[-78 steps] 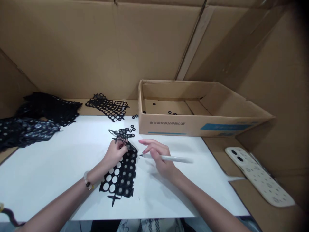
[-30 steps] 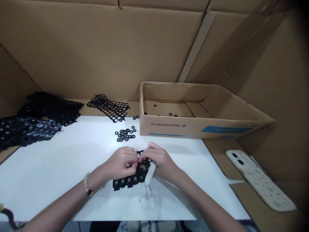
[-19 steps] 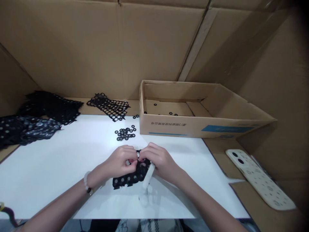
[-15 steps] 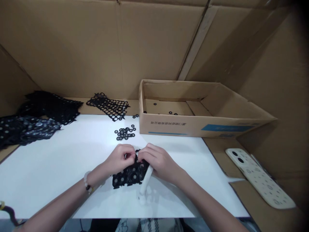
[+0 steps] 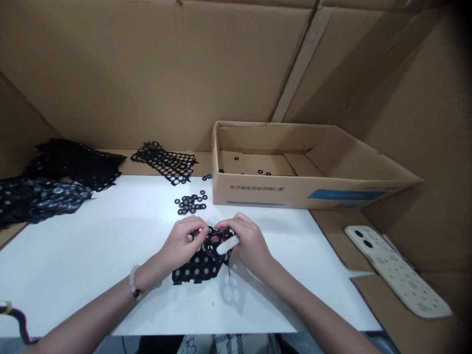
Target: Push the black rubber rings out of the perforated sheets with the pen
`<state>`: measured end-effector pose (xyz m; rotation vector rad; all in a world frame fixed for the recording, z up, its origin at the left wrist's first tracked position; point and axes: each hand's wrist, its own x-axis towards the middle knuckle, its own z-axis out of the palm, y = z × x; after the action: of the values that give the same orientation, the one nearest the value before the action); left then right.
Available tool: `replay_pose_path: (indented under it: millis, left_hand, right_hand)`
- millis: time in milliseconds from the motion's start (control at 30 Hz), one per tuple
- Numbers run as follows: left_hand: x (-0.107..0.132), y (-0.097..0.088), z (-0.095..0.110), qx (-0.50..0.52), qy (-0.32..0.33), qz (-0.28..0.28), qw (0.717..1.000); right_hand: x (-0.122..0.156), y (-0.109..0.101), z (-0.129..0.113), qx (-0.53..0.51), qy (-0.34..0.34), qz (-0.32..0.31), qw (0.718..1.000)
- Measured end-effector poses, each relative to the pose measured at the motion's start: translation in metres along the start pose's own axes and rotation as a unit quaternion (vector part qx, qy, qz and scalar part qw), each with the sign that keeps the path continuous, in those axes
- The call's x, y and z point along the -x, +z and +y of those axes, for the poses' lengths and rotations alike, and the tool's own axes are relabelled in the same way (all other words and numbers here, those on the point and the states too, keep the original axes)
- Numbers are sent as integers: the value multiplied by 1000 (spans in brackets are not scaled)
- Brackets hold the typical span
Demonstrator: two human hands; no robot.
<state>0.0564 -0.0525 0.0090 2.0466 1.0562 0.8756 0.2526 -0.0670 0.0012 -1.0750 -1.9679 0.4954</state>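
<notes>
Black sheet (image 5: 197, 269) is pinched between the fingers (image 5: 199, 238).

Grip and Edges Escaping View

The left hand (image 5: 184, 241) and right hand (image 5: 250, 241) are covering parts of the perforated black sheet (image 5: 197, 268), masking their exact grip. The right hand is hiding one end of the white pen (image 5: 227, 244). The carton (image 5: 258, 192) is partly concealing rings (image 5: 221, 171) behind its front wall. The left edge is cropping the dark heap (image 5: 33, 199), the bottom edge both forearms (image 5: 92, 305).
</notes>
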Motion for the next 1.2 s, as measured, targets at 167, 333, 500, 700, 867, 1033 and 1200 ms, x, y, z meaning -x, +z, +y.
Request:
replay_pose_path:
  millis: [167,333,500,700,867,1033,1200]
  left_hand:
    - [-2,-5,0,-25,49,-23,998]
    - [-4,-9,4,41,-15,-112,993]
    - [-10,-9,-12,136,-157,-10,978]
    - [-21,-28,-42,-152,-127,150,969]
    - [-24,-33,-60,-285,-93,121,946]
    - [-24,-36,-64,-252,-84,114,957]
    - [-24,-35,-52,-208,-56,143,966]
  right_hand:
    - [-3,-1,-4,-1,-83,-37,996]
    - [-4,-2,-8,40,-158,-28,986]
    - [-3,-5,-14,70,-182,-22,981]
    - [-4,-8,-18,38,-197,-61,978]
    - [-5,-13,-16,30,-186,-65,980]
    - [-5,-11,-17,33,-167,-89,981]
    - [-7,-28,-10,44,-132,-188,972]
